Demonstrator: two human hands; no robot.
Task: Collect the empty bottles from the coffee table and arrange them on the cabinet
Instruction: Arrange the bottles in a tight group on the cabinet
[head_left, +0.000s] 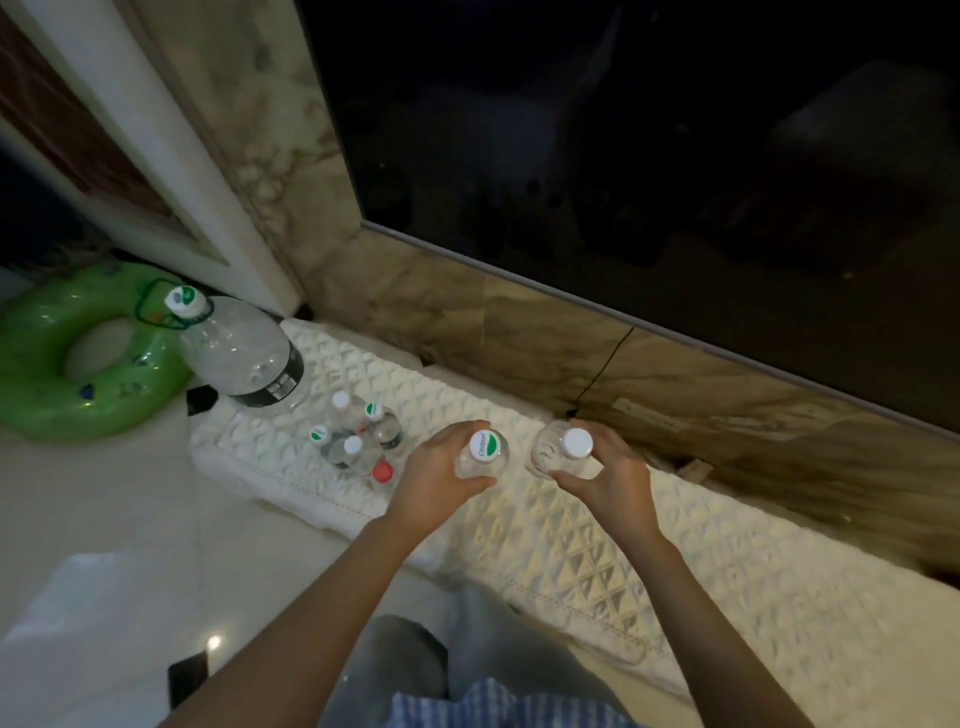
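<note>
My left hand (434, 475) grips a small clear bottle with a green-and-white cap (484, 453) upright over the white patterned cabinet top (571, 551). Just to its right, my right hand (610, 475) holds another small clear bottle with a plain white cap (569, 451). Left of my hands, a cluster of several small empty bottles (358, 441) stands on the cabinet, one of them with a red cap (383, 472). A large clear bottle with a green-and-white cap (244, 353) stands at the cabinet's left end.
A big dark TV screen (649, 156) hangs above the cabinet on a marble wall (467, 322). A green inflatable ring (78, 358) lies on the pale floor at the left. A thin cable (605, 364) runs down the wall behind my right hand.
</note>
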